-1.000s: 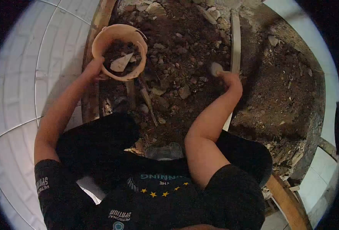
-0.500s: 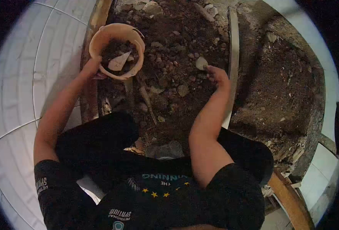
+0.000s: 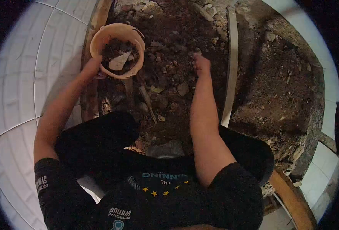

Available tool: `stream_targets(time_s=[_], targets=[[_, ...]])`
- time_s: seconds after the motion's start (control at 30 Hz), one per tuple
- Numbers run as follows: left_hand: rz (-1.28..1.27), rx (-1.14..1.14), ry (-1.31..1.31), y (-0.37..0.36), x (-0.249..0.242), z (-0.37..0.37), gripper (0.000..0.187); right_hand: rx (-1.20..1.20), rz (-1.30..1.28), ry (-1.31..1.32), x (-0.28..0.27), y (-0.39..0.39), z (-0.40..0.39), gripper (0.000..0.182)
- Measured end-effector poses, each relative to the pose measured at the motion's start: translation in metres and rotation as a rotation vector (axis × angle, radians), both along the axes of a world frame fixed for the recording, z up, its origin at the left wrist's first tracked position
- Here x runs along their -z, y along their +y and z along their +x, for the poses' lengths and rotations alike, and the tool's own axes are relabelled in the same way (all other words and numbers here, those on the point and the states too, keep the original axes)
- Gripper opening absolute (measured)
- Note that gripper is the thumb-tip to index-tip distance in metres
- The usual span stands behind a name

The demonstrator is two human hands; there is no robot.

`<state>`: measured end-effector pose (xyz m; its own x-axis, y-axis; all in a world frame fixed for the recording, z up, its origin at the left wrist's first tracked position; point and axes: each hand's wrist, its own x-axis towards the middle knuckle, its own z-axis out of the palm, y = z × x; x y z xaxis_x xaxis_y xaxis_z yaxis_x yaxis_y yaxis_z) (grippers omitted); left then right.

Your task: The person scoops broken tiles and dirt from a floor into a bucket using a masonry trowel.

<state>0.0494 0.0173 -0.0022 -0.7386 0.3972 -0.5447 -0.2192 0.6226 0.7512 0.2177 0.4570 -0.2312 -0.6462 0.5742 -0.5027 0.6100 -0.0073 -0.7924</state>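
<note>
Left fingers [image 3: 98, 60] grip the bucket [image 3: 99, 38]; whether right fingers [image 3: 197, 61] are together, I cannot tell.

The left hand [image 3: 94, 68] grips the near-left rim of a round bucket [image 3: 117, 28] holding dark soil [image 3: 117, 46] and 1 pale, pointed shard [image 3: 119, 61], while the right hand [image 3: 201, 64] reaches over stony rubble [image 3: 167, 73] left of 1 long wooden strip [image 3: 232, 50].

At eleven o'clock, the bucket [image 3: 99, 40] is looking like matt plastic. At nine, the tiles [image 3: 14, 90] are shining, smooth and glossy. At twelve, the dirt [image 3: 167, 71] is looking rough. At one, the plank [image 3: 233, 42] is showing dull wood. At six, the shirt [image 3: 158, 211] is looking like matt cloth.
</note>
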Motion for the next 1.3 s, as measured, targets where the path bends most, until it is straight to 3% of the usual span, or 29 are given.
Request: stream_targets(time_s=[0.03,0.1,0.17,0.23,0.3,0.4,0.5,0.57,0.63,0.7,0.8,0.9,0.97,1.07,1.17,1.23,1.27,1.3], targets=[[-0.022,-0.068,-0.072,0.024,-0.04,0.028,0.04,-0.049,0.059,0.051,0.027,0.005,0.002,0.04],[-0.044,-0.146,-0.135,0.029,-0.049,0.034,0.04,-0.127,0.144,0.029,0.006,-0.004,0.0,0.039],[-0.151,-0.093,0.042,0.011,-0.013,0.014,0.039,0.319,-0.393,0.075,-0.075,-0.027,0.027,0.036],[-0.179,-0.064,0.04,0.01,-0.013,0.009,0.039,0.308,-0.403,0.079,-0.109,-0.034,0.042,0.035],[-0.166,-0.054,-0.028,0.004,-0.005,0.001,0.04,0.23,-0.494,0.127,-0.101,-0.025,0.049,0.039],[-0.379,0.17,0.201,-0.008,0.02,-0.02,0.04,0.183,-0.332,-0.012,-0.08,-0.008,0.025,0.042],[-0.225,-0.066,-0.062,0.011,-0.016,0.009,0.039,0.089,-0.128,-0.067,-0.093,-0.008,0.009,0.043],[-0.078,-0.285,-0.141,0.027,-0.037,0.028,0.037,0.073,-0.148,-0.137,-0.079,0.001,0.003,0.043],[-0.09,-0.185,-0.114,0.029,-0.033,0.023,0.036,0.051,-0.17,-0.201,-0.088,0.0,0.006,0.043],[-0.07,-0.067,-0.079,0.027,-0.045,0.029,0.036,0.247,-0.421,0.025,-0.097,-0.013,0.025,0.04],[-0.177,-0.013,0.024,0.021,-0.033,0.02,0.036,0.297,-0.547,0.198,-0.107,-0.028,0.05,0.04],[-0.15,-0.103,0.033,0.021,-0.023,0.016,0.034,0.33,-0.585,0.132,-0.107,-0.04,0.053,0.04],[-0.15,-0.139,-0.007,0.012,-0.013,0.01,0.033,0.351,-0.582,0.112,-0.116,-0.042,0.055,0.042],[-0.109,0.024,0.075,0.008,-0.015,0.01,0.034,0.289,-0.5,0.08,-0.13,-0.041,0.044,0.043],[-0.127,-0.004,0.079,0.006,-0.011,0.005,0.036,0.162,-0.391,0.058,-0.139,-0.032,0.032,0.042],[-0.177,0.007,0.03,0.005,-0.009,0.002,0.038,0.246,-0.335,0.045,-0.184,-0.047,0.024,0.038],[-0.151,-0.04,0.0,0.005,-0.011,0.003,0.038,0.237,-0.346,0.046,-0.179,-0.049,0.021,0.038],[-0.124,-0.089,-0.028,0.007,-0.015,0.006,0.039,0.195,-0.407,0.16,-0.177,-0.051,0.018,0.037]])
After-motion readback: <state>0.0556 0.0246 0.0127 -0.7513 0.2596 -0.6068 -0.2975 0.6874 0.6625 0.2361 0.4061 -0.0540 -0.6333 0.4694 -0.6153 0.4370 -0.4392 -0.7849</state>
